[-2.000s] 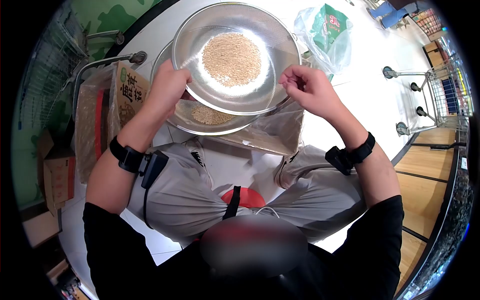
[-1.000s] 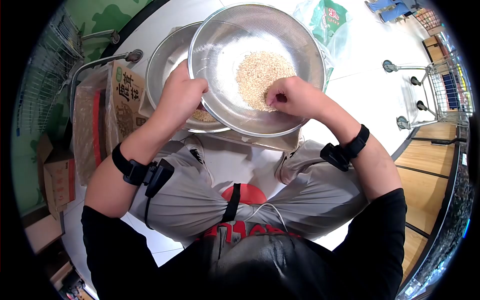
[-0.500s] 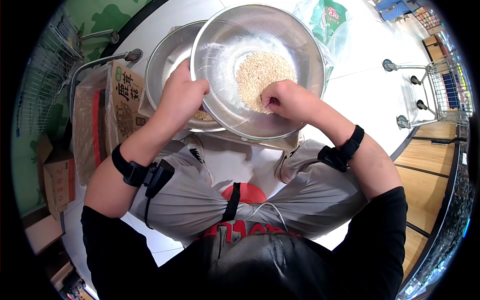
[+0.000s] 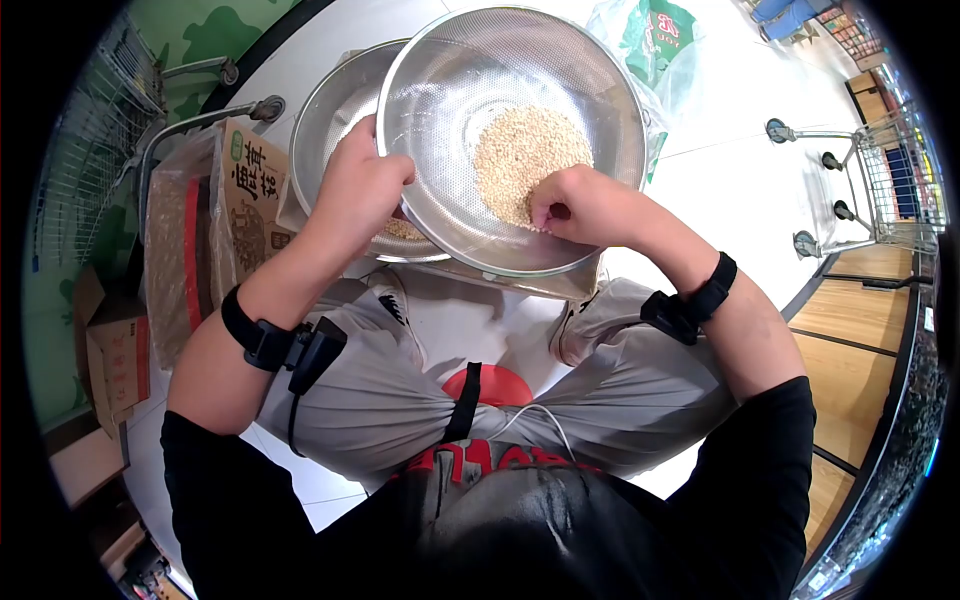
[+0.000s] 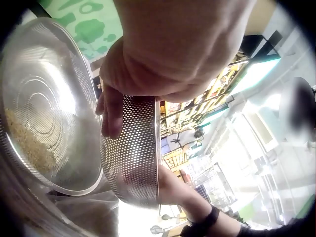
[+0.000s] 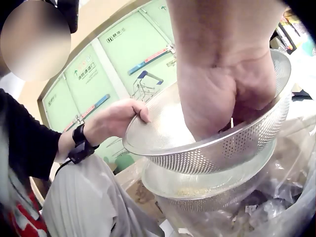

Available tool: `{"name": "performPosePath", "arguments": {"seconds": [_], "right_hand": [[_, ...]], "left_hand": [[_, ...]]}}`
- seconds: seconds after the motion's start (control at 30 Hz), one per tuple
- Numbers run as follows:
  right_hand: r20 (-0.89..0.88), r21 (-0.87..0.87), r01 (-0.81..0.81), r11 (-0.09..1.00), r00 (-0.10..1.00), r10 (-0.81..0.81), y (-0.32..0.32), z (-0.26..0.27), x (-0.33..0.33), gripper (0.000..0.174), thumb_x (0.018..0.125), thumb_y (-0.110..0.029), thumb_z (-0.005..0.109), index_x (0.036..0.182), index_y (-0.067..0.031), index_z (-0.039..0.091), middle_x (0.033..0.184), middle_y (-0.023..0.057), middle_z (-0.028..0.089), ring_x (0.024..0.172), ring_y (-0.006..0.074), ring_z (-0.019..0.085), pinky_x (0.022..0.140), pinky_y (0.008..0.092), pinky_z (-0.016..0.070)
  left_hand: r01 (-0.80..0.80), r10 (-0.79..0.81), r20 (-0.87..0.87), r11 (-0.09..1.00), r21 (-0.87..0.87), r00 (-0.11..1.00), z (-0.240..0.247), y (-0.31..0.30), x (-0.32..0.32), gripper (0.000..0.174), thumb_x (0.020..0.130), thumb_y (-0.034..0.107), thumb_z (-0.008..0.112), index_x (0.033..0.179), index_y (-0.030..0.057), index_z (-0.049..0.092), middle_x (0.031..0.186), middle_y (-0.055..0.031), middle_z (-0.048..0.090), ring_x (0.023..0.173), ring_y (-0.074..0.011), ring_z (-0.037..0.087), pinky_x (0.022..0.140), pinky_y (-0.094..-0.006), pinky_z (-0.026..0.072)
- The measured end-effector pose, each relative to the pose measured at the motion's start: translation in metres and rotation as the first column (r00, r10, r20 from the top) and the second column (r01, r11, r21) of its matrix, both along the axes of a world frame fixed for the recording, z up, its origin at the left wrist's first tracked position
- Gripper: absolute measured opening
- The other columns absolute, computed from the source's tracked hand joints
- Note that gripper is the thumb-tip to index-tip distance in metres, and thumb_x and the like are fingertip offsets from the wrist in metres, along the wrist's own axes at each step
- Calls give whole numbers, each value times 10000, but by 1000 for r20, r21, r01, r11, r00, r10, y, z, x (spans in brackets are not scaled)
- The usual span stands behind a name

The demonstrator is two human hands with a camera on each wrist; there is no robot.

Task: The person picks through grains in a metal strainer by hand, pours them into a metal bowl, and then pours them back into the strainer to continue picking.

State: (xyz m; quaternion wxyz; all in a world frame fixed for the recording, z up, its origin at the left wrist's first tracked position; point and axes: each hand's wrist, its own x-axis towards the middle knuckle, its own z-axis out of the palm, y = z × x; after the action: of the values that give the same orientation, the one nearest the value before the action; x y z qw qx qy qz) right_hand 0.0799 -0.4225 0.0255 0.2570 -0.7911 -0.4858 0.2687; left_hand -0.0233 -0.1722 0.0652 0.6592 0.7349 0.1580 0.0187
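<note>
My left hand (image 4: 362, 180) grips the left rim of a perforated metal sieve basket (image 4: 440, 75), thumb over the edge and fingers under it. The basket hangs tilted, with a heap of pale grains (image 4: 520, 150) inside. My right hand (image 4: 590, 208) reaches in over the near right rim, fingers curled and fingertips pinched together at the lower edge of the heap. Seen from the right wrist, the palm hides those fingertips. A second metal sieve (image 5: 39, 89) sits lower and to the left, partly covered by the first, with more grains along one side of it.
Beneath the lower sieve is a plastic-lined carton (image 4: 500, 282). A printed cardboard box (image 4: 250, 195) and a shopping cart (image 4: 120, 110) stand on the left. Beyond the basket lies a green and clear plastic bag (image 4: 660, 50). Another cart (image 4: 880, 190) stands right.
The upper basket shifted right and toward me, baring more of the lower sieve. My right hand went from the right rim into the grains, and its fingertips have moved slightly there since.
</note>
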Motion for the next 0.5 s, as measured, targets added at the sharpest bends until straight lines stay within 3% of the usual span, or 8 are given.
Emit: {"name": "performPosePath", "arguments": {"seconds": [0.07, 0.17, 0.43, 0.5], "right_hand": [[-19, -1, -4, 1000, 1000, 4, -3, 0, 2, 95, 722, -4, 645, 806, -19, 688, 732, 136, 658, 686, 272, 643, 649, 353, 504], [-50, -3, 3, 1000, 999, -3, -6, 2, 1, 119, 724, -4, 651, 831, -24, 699, 754, 127, 666, 698, 260, 648, 656, 345, 508], [-1, -11, -1, 1000, 1000, 1, -7, 11, -3, 147, 733, -8, 628, 857, -19, 707, 781, 142, 674, 724, 277, 658, 679, 356, 519], [23, 16, 98, 995, 995, -99, -8, 19, -4, 158, 743, -15, 612, 868, -10, 709, 806, 155, 682, 738, 293, 660, 693, 362, 523]], "left_hand": [[12, -11, -10, 1000, 17, 1000, -7, 5, 2, 528, 738, -31, 508, 1266, -45, 500, 997, -108, 625, 779, -157, 622, 607, -264, 507], [-9, 9, 14, 1000, -2, 1000, -1, 2, 0, 469, 742, -28, 505, 1207, -90, 512, 938, -159, 645, 743, -195, 665, 565, -311, 545], [-18, 17, 51, 1000, 17, 999, -9, 8, 5, 464, 745, -17, 505, 1203, -90, 512, 934, -155, 641, 693, -195, 660, 542, -313, 540], [-20, 19, 68, 1000, 23, 998, -8, 7, 4, 461, 747, -14, 505, 1202, -90, 512, 933, -154, 640, 684, -193, 659, 531, -313, 540]]}}
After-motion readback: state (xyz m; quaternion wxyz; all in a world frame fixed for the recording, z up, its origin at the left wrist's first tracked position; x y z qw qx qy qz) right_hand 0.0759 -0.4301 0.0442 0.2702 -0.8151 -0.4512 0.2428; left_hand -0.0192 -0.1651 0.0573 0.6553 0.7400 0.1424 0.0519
